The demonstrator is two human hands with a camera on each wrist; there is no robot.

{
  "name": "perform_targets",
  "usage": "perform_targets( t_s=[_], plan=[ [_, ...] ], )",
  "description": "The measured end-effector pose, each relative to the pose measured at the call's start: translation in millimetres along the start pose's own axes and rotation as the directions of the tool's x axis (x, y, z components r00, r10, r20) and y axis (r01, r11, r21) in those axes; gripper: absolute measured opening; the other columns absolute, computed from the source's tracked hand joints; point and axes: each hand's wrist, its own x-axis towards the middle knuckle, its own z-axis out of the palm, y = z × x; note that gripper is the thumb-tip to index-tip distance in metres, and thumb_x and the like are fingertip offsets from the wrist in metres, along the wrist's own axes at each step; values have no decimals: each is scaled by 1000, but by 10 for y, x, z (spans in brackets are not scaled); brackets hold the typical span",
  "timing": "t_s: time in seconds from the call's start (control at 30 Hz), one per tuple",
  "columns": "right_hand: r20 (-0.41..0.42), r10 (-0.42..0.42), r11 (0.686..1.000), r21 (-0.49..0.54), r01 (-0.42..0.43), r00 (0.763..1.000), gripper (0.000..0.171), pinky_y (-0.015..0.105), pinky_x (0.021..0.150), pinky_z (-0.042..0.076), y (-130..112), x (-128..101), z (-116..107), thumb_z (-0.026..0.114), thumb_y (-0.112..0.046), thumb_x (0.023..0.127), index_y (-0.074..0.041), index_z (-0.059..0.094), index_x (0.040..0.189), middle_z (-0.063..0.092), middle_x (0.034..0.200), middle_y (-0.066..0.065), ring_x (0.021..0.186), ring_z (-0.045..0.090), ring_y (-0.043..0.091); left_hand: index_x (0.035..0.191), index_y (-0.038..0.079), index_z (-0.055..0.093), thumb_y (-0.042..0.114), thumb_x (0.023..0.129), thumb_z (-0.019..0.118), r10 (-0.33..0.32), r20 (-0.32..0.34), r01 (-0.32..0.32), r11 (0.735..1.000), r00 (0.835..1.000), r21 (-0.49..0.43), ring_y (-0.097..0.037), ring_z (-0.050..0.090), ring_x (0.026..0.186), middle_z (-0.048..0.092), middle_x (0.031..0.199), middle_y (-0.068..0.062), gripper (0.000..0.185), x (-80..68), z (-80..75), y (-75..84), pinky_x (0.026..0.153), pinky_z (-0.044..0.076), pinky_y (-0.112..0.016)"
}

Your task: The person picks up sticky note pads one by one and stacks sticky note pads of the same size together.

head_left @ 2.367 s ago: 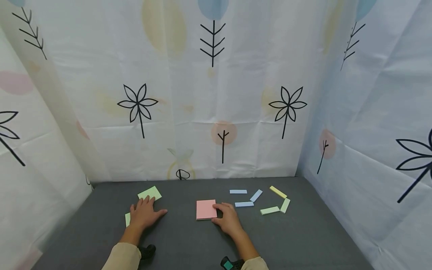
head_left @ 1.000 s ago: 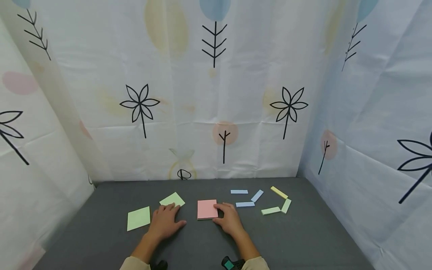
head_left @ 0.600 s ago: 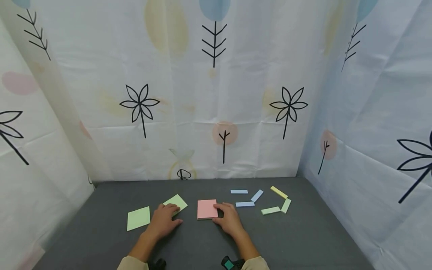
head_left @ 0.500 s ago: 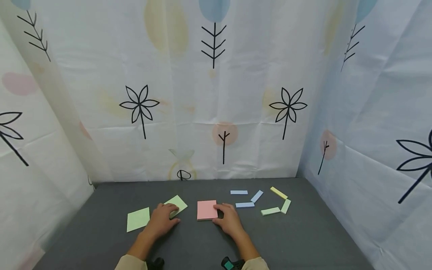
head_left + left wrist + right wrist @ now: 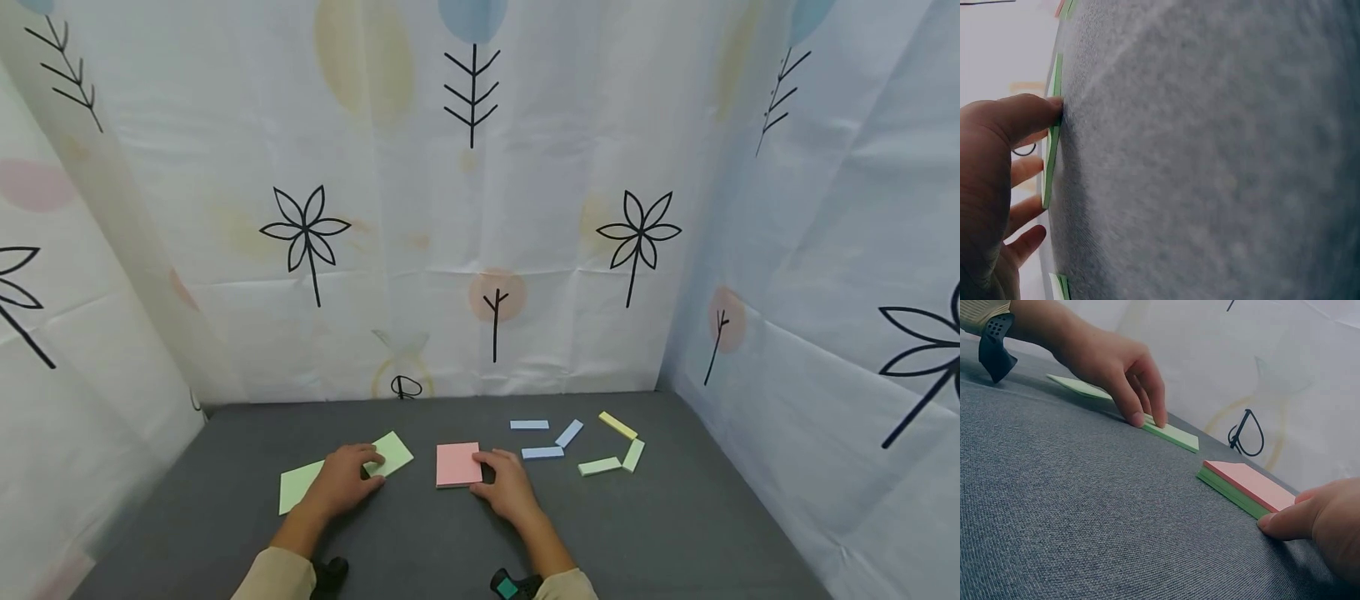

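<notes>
A light green sticky note pad [image 5: 392, 454] lies turned at an angle left of centre on the grey table. My left hand [image 5: 339, 485] pinches its left side, the thumb on the near edge and fingers on top or beyond. In the left wrist view, the thumb [image 5: 1038, 115] meets the pad's green edge [image 5: 1052, 164]. At the centre, a pink-topped stack of sticky note pads [image 5: 457, 464] has green layers [image 5: 1235, 497] underneath in the right wrist view. My right hand [image 5: 508, 487] holds this stack by its right side, between thumb and fingers.
Another green sticky note pad [image 5: 298, 486] lies left, partly behind my left hand. To the right are blue strips [image 5: 542, 453], green strips [image 5: 599, 467] and a yellow strip [image 5: 618, 425]. A patterned white curtain [image 5: 555, 333] bounds the grey table [image 5: 645, 533] at the back and sides.
The angled green pad has slid right towards the pink-topped stack and turned. My left hand has drawn back left from atop it to pinch its side. The right hand stays on the stack.
</notes>
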Motion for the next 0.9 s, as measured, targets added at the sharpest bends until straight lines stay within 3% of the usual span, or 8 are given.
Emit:
perform_targets(
  t_s=[0.43, 0.9],
  plan=[
    [-3, -3, 1000, -5, 3, 1000, 46, 56, 95, 42, -21, -11, -13, 83, -9, 75, -6, 69, 118, 58, 123, 21, 122, 49, 40, 94, 12, 76, 18, 79, 80, -20, -29, 20, 1000, 999, -15, -35, 59, 99, 67, 105, -8, 17, 17, 4, 45, 88, 46, -50],
    [-39, -48, 999, -24, 47, 998, 45, 57, 91, 44, -18, -29, -7, 83, -8, 75, -5, 69, 117, 59, 121, 23, 118, 51, 42, 93, 15, 77, 25, 81, 78, -75, -2, 75, 997, 997, -15, -31, 59, 99, 67, 99, -3, 16, 24, -6, 3, 89, 45, -50]
  ],
)
